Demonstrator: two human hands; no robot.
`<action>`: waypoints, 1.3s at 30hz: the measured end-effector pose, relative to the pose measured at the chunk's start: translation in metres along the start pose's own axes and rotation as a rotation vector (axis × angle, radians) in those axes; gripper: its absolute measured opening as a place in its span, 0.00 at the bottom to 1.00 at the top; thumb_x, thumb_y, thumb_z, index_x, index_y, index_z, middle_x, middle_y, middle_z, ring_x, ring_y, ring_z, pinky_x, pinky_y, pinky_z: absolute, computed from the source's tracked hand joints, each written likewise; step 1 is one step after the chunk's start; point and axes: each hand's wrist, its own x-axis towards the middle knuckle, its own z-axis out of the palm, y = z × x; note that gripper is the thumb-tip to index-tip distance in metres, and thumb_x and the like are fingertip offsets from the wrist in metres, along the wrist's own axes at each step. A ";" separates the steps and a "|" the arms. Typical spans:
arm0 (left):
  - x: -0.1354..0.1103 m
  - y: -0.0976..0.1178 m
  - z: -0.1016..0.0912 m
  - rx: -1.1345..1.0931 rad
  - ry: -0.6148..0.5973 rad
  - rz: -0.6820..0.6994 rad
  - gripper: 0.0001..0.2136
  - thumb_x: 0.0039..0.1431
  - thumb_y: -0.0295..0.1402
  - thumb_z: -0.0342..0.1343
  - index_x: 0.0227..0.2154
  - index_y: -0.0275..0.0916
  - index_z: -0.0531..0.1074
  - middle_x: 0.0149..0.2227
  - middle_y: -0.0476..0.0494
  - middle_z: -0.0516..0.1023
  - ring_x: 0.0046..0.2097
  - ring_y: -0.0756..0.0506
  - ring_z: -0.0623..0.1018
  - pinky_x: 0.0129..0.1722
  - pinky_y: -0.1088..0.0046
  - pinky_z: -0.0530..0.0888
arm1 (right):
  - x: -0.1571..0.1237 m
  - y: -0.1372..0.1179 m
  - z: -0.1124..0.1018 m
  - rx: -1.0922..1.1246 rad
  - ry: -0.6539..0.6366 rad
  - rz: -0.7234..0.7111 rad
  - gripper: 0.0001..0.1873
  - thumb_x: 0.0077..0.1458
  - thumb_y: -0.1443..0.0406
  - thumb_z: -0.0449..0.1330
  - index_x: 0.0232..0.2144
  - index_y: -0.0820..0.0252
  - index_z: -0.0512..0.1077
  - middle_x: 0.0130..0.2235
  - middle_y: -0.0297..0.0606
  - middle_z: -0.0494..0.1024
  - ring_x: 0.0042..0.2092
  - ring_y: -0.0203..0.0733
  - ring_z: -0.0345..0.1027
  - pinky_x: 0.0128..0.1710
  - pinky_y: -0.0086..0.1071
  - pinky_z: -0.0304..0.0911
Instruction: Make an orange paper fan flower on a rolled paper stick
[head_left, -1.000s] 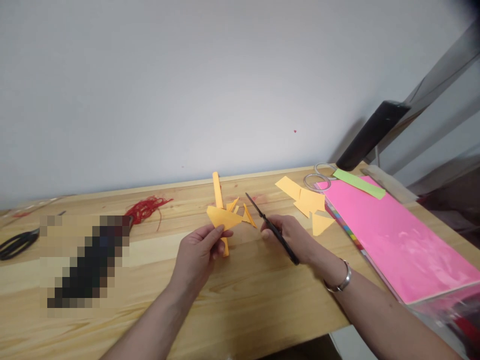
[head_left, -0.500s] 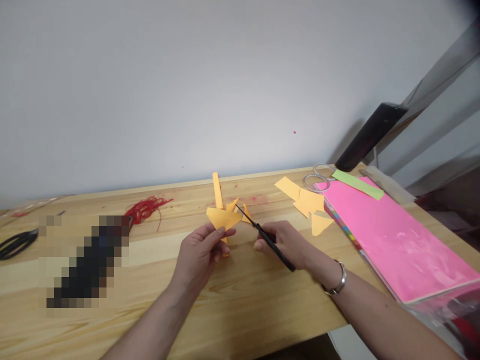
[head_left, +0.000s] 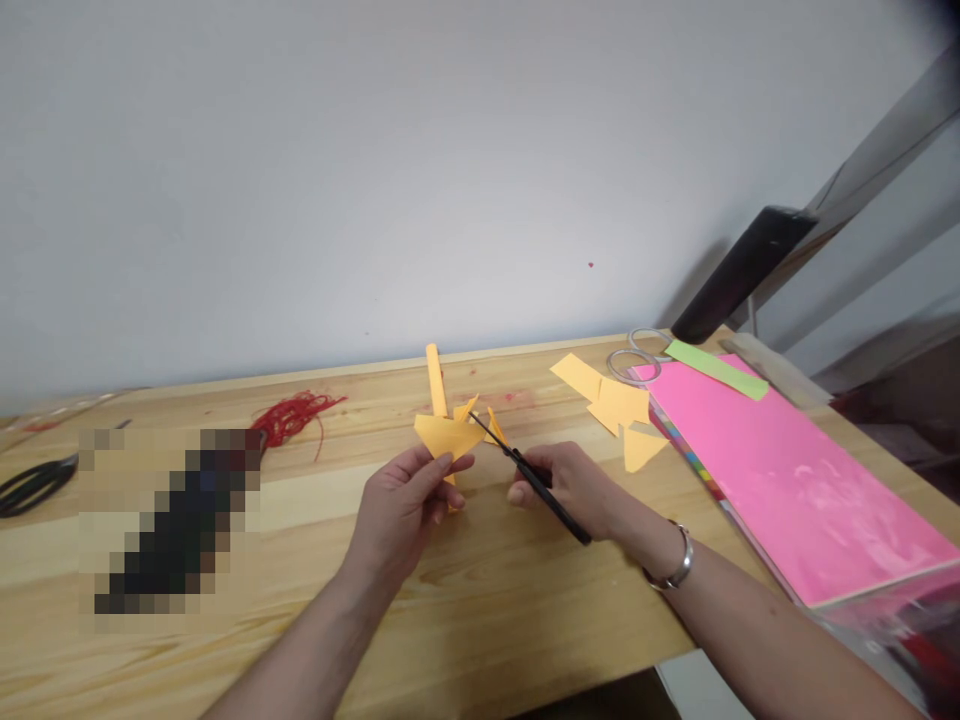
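Between the thumb and fingers of my left hand (head_left: 409, 495) is a fan-shaped piece of orange paper (head_left: 446, 437), held above the table. My right hand (head_left: 566, 485) is closed round the handles of black scissors (head_left: 529, 472). Their blades reach up and left to the paper's right edge, where a narrow strip stands up. Just beyond the piece lies a long orange paper strip (head_left: 436, 380), its lower part partly hidden by the paper and my hand. A small orange scrap (head_left: 495, 425) rests beside the blades.
Orange paper cutouts (head_left: 621, 402) lie right of centre. A pink paper pack (head_left: 787, 480) carries a green strip (head_left: 716, 368), with silver wire loops (head_left: 636, 358) behind. Leftward are red threads (head_left: 296, 418), a blurred dark object (head_left: 176, 525) and second scissors (head_left: 37, 485). A black cylinder (head_left: 742, 275) leans at back right.
The scissors' blade tips have shifted very slightly against the paper's edge. Both hands keep nearly the same place and grip.
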 end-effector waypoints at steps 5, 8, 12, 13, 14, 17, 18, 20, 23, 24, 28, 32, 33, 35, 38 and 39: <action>0.001 0.000 0.000 0.004 -0.002 -0.008 0.07 0.48 0.31 0.61 0.29 0.33 0.73 0.32 0.40 0.81 0.18 0.57 0.70 0.14 0.85 0.59 | 0.000 -0.001 0.000 0.013 -0.010 0.000 0.16 0.49 0.55 0.56 0.21 0.62 0.65 0.22 0.28 0.57 0.24 0.31 0.48 0.22 0.25 0.45; 0.002 -0.002 -0.001 -0.001 -0.016 -0.011 0.07 0.48 0.31 0.61 0.29 0.33 0.73 0.33 0.40 0.81 0.19 0.57 0.71 0.14 0.85 0.59 | 0.000 -0.002 0.000 0.028 -0.014 -0.001 0.17 0.49 0.54 0.57 0.21 0.62 0.65 0.22 0.28 0.57 0.24 0.31 0.48 0.22 0.25 0.46; 0.003 -0.003 -0.002 0.004 -0.034 -0.009 0.07 0.48 0.31 0.61 0.30 0.33 0.73 0.34 0.40 0.81 0.19 0.56 0.71 0.14 0.85 0.59 | 0.000 -0.001 0.001 0.050 -0.008 0.009 0.17 0.49 0.54 0.57 0.22 0.63 0.66 0.22 0.28 0.58 0.25 0.31 0.48 0.22 0.25 0.46; 0.003 -0.003 -0.002 0.006 -0.035 -0.009 0.07 0.48 0.31 0.61 0.30 0.33 0.73 0.34 0.40 0.81 0.19 0.56 0.72 0.14 0.85 0.59 | 0.000 -0.001 0.001 0.057 -0.010 0.013 0.17 0.49 0.54 0.57 0.22 0.63 0.66 0.22 0.28 0.58 0.25 0.31 0.48 0.22 0.25 0.46; 0.003 -0.003 -0.002 0.007 -0.034 -0.010 0.07 0.48 0.31 0.61 0.29 0.33 0.73 0.34 0.40 0.81 0.19 0.56 0.72 0.14 0.85 0.59 | 0.000 -0.001 0.001 0.064 -0.014 0.018 0.17 0.49 0.53 0.57 0.23 0.63 0.66 0.22 0.28 0.57 0.25 0.31 0.48 0.22 0.25 0.46; 0.003 -0.003 -0.001 0.007 -0.027 -0.015 0.07 0.48 0.31 0.61 0.29 0.33 0.73 0.33 0.40 0.81 0.19 0.56 0.72 0.14 0.85 0.59 | 0.000 0.000 0.001 0.077 -0.021 0.027 0.17 0.49 0.53 0.57 0.23 0.63 0.66 0.22 0.28 0.57 0.25 0.31 0.47 0.22 0.25 0.45; 0.003 -0.003 -0.001 0.008 -0.027 -0.017 0.07 0.47 0.31 0.61 0.29 0.33 0.73 0.33 0.40 0.81 0.19 0.56 0.72 0.14 0.85 0.59 | 0.000 0.000 0.001 0.081 -0.021 0.028 0.17 0.49 0.53 0.57 0.22 0.63 0.66 0.22 0.28 0.57 0.25 0.31 0.47 0.22 0.25 0.45; 0.003 -0.003 -0.001 0.009 -0.029 -0.021 0.07 0.47 0.31 0.61 0.29 0.33 0.73 0.34 0.40 0.81 0.19 0.56 0.72 0.14 0.85 0.59 | 0.000 0.000 0.001 0.092 -0.019 0.032 0.18 0.48 0.53 0.57 0.22 0.63 0.66 0.22 0.28 0.56 0.25 0.31 0.47 0.22 0.25 0.45; 0.003 -0.003 -0.001 0.005 -0.032 -0.024 0.06 0.48 0.31 0.61 0.29 0.34 0.73 0.34 0.40 0.81 0.19 0.56 0.72 0.14 0.85 0.59 | 0.000 0.000 0.001 0.128 -0.017 0.046 0.19 0.47 0.52 0.58 0.22 0.63 0.66 0.22 0.28 0.56 0.25 0.31 0.46 0.21 0.25 0.45; 0.003 -0.003 -0.001 0.005 -0.032 -0.024 0.06 0.48 0.30 0.61 0.29 0.33 0.73 0.34 0.40 0.81 0.19 0.56 0.72 0.14 0.85 0.59 | 0.000 0.000 0.002 0.145 -0.018 0.053 0.19 0.47 0.52 0.59 0.22 0.63 0.66 0.22 0.28 0.55 0.25 0.31 0.46 0.21 0.24 0.45; 0.002 -0.002 -0.001 0.010 -0.023 -0.019 0.07 0.47 0.31 0.61 0.29 0.33 0.74 0.34 0.40 0.81 0.19 0.57 0.71 0.14 0.85 0.59 | 0.000 -0.001 0.004 0.205 -0.009 0.066 0.19 0.46 0.52 0.59 0.20 0.63 0.64 0.21 0.27 0.53 0.24 0.30 0.45 0.21 0.24 0.44; 0.002 -0.001 -0.001 0.025 -0.018 -0.014 0.07 0.47 0.32 0.61 0.29 0.33 0.74 0.32 0.41 0.80 0.19 0.57 0.70 0.14 0.84 0.58 | 0.002 -0.003 0.002 0.225 0.059 0.056 0.20 0.46 0.53 0.59 0.18 0.63 0.62 0.20 0.28 0.54 0.24 0.31 0.47 0.21 0.24 0.45; 0.002 -0.001 -0.001 0.034 -0.020 -0.013 0.07 0.47 0.32 0.61 0.29 0.33 0.74 0.31 0.41 0.80 0.19 0.57 0.69 0.14 0.83 0.58 | 0.002 -0.003 0.001 0.217 0.084 0.048 0.19 0.46 0.53 0.58 0.18 0.63 0.62 0.20 0.28 0.55 0.24 0.31 0.48 0.21 0.24 0.46; 0.002 0.000 0.000 0.057 -0.029 -0.014 0.07 0.47 0.32 0.61 0.27 0.33 0.74 0.28 0.42 0.80 0.18 0.56 0.68 0.14 0.83 0.57 | 0.003 -0.002 -0.003 0.186 0.126 0.030 0.17 0.48 0.55 0.57 0.19 0.63 0.63 0.20 0.28 0.56 0.24 0.31 0.48 0.22 0.25 0.46; 0.001 -0.001 0.000 0.102 -0.074 -0.036 0.08 0.47 0.33 0.61 0.25 0.32 0.73 0.22 0.46 0.76 0.18 0.56 0.67 0.15 0.82 0.58 | 0.002 -0.002 -0.009 0.120 0.110 0.005 0.16 0.49 0.54 0.56 0.22 0.63 0.65 0.21 0.28 0.56 0.24 0.31 0.48 0.22 0.25 0.46; 0.001 -0.001 0.000 0.117 -0.093 -0.044 0.08 0.47 0.34 0.61 0.25 0.33 0.73 0.21 0.46 0.75 0.18 0.55 0.67 0.15 0.82 0.58 | 0.002 -0.002 -0.012 0.100 0.083 -0.002 0.17 0.49 0.54 0.56 0.22 0.63 0.65 0.21 0.28 0.57 0.24 0.31 0.48 0.22 0.25 0.46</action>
